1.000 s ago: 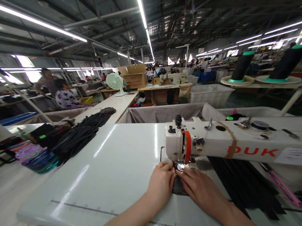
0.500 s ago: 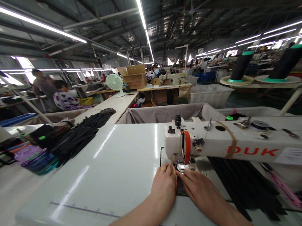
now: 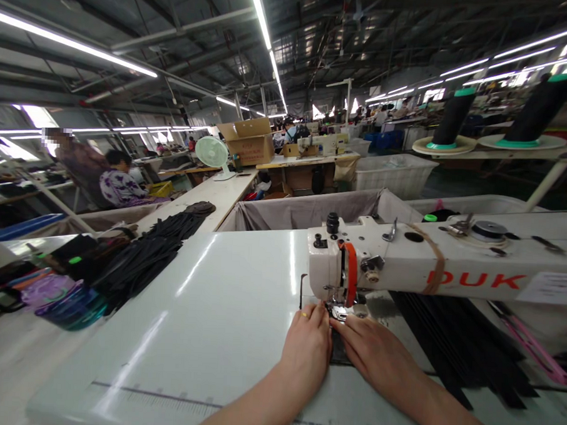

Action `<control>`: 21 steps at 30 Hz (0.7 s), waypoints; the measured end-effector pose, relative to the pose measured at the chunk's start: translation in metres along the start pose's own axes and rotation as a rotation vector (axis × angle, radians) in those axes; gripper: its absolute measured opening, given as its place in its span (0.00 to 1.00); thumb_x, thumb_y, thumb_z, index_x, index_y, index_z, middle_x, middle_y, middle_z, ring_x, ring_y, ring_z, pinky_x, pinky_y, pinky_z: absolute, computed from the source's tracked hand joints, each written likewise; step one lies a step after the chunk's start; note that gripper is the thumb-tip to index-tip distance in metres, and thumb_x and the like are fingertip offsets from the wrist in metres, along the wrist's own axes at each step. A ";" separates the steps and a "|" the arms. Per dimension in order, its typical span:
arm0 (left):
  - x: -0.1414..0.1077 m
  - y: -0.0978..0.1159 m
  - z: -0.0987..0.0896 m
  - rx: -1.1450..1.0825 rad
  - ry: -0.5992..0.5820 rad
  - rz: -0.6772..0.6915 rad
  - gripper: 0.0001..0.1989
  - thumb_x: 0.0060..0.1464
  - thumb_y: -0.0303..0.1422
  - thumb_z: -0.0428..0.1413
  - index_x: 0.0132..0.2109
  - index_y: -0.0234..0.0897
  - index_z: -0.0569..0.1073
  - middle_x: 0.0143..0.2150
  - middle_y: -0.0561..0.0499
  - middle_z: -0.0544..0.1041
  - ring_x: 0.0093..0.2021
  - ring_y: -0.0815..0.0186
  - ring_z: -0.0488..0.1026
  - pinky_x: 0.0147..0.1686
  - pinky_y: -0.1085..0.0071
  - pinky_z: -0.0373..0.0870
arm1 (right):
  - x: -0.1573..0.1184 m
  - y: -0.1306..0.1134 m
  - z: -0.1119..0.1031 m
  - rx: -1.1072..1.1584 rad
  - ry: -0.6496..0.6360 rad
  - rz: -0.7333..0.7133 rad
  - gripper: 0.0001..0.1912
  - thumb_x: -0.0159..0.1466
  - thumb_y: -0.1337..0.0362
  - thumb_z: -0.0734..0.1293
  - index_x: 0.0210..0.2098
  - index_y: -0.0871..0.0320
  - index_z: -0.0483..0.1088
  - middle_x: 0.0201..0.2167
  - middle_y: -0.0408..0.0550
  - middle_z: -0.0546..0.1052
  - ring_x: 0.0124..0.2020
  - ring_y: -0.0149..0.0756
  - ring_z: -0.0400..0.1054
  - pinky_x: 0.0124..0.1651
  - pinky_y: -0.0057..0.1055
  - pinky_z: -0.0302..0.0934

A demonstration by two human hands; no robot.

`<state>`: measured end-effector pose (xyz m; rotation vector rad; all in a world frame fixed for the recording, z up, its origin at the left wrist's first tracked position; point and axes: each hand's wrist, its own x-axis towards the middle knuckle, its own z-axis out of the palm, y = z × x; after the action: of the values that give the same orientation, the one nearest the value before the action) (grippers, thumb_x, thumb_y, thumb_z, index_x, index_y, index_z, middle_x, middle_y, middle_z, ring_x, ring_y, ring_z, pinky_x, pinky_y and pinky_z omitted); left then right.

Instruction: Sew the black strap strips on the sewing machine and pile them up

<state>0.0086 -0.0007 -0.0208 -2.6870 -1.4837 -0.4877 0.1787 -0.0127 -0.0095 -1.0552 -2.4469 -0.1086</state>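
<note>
along the near edge of the pale, glossy tabletop [image 3: 232,304] runs a printed ruler scale, with both forearms reaching over it. the left hand [image 3: 307,345] and right hand [image 3: 374,348] rest with fingers close together, fingertips converging just before the metal presser foot [image 3: 339,312]; i cannot tell whether either pinches anything. between them lies a small dark flat piece [image 3: 340,351], perhaps fabric, mostly hidden by the hands. above the fingertips is the head of a white sewing machine [image 3: 398,261] with red lettering and an orange band. flat black strips [image 3: 465,352] lie beneath its arm, toward the tabletop's right edge, beside a pink-handled tool [image 3: 535,349]. off the tabletop's left edge are a translucent blue tub [image 3: 75,310] and a heap of black strips [image 3: 145,256]. past the far edge stands a grey cloth-lined bin [image 3: 311,212], then a pale green fan [image 3: 213,152] and an open cardboard box [image 3: 248,149]. two people [image 3: 123,179] are farther left.
</note>
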 end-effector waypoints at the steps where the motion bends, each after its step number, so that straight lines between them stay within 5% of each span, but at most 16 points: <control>1: 0.000 0.000 0.001 0.011 0.004 0.004 0.14 0.61 0.25 0.47 0.51 0.28 0.71 0.53 0.38 0.73 0.52 0.53 0.68 0.51 0.56 0.69 | 0.000 0.000 0.000 0.008 0.001 0.000 0.12 0.64 0.73 0.58 0.44 0.60 0.69 0.35 0.52 0.75 0.35 0.41 0.72 0.38 0.38 0.67; 21: 0.008 -0.003 -0.010 0.005 -0.013 0.049 0.11 0.60 0.23 0.48 0.40 0.34 0.74 0.43 0.44 0.76 0.45 0.56 0.70 0.47 0.59 0.70 | 0.003 -0.006 -0.009 0.003 -0.090 0.077 0.12 0.63 0.75 0.60 0.43 0.60 0.69 0.36 0.51 0.75 0.37 0.40 0.71 0.41 0.37 0.66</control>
<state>0.0079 0.0053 -0.0098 -2.7206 -1.4159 -0.4644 0.1764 -0.0171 -0.0001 -1.1744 -2.4811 -0.0335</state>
